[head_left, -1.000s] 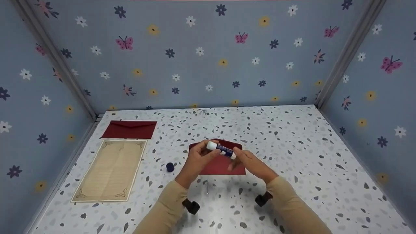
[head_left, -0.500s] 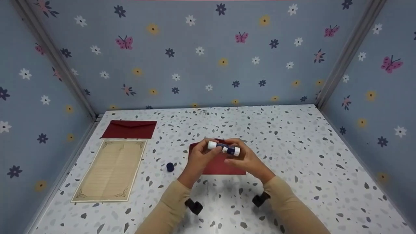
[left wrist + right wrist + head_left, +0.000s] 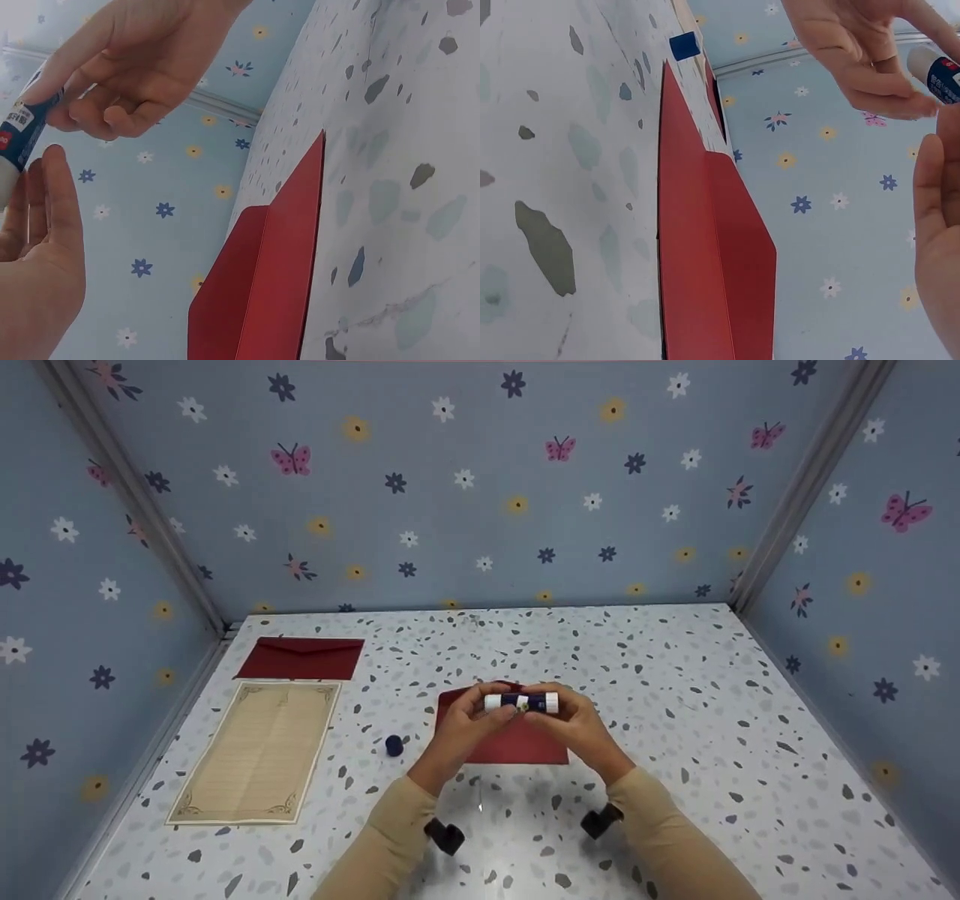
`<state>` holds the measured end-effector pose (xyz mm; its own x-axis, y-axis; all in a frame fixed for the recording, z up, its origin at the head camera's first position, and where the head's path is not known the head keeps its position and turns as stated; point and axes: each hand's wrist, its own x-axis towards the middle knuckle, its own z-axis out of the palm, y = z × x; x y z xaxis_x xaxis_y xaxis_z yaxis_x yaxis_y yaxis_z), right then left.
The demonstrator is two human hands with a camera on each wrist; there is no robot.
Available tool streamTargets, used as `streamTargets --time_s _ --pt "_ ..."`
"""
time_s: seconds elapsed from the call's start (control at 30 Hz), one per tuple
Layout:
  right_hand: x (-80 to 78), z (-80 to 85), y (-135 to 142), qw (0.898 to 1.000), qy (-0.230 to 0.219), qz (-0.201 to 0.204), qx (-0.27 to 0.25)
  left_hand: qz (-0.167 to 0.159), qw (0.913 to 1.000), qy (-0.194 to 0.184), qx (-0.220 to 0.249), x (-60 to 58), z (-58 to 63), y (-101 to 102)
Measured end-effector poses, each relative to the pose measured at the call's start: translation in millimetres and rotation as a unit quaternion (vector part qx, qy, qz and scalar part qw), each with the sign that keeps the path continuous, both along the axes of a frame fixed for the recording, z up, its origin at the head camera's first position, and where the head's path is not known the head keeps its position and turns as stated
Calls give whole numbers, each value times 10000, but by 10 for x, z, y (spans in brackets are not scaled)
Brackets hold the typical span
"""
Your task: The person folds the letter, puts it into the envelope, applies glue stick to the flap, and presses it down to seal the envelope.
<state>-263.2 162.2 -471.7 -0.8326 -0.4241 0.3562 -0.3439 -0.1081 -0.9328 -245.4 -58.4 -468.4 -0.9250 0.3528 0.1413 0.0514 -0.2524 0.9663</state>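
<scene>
A glue stick [image 3: 532, 703] with a dark blue body and white ends lies level between both hands, above an open red envelope [image 3: 517, 746]. My left hand [image 3: 456, 729] pinches its left part, thumb in front and fingers behind. At the other end, my right hand [image 3: 583, 729] holds it, with the thumb under the label side. In the left wrist view the glue stick [image 3: 30, 127] shows a printed label. The envelope [image 3: 690, 247] has its flap raised in the right wrist view. A dark blue cap [image 3: 394, 745] stands on the table left of the envelope.
A second red envelope [image 3: 304, 658], flap folded down, lies at the back left of the speckled table [image 3: 675, 697]. In front of it is a lined cream sheet [image 3: 259, 754] with an ornate border. Flower-patterned walls [image 3: 480, 510] enclose the table at the back and sides.
The glue stick has turned from a slant to level. My right hand has shifted from touching its right end to holding it from behind. The left hand keeps its grip.
</scene>
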Motion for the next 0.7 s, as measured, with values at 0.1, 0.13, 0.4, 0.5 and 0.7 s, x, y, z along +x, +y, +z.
streamTargets --time_s 0.1,0.13,0.4,0.5,0.7 --pt "-11 -3 16 9998 -82 -172 50 -207 9991 -13 -370 6 -7 -79" --pt "-15 -2 23 9997 -96 -220 73 -263 9984 11 -502 8 -9 -107" --pt "-66 -4 61 9986 -134 -504 87 -205 9681 1001 -2286 7 -44 -333" --pt "-74 6 83 9979 -275 -578 109 -163 9164 1614 -3660 53 -76 -404" --pt "-119 4 132 9961 -370 -771 234 -362 8195 2167 -5293 157 -136 -420"
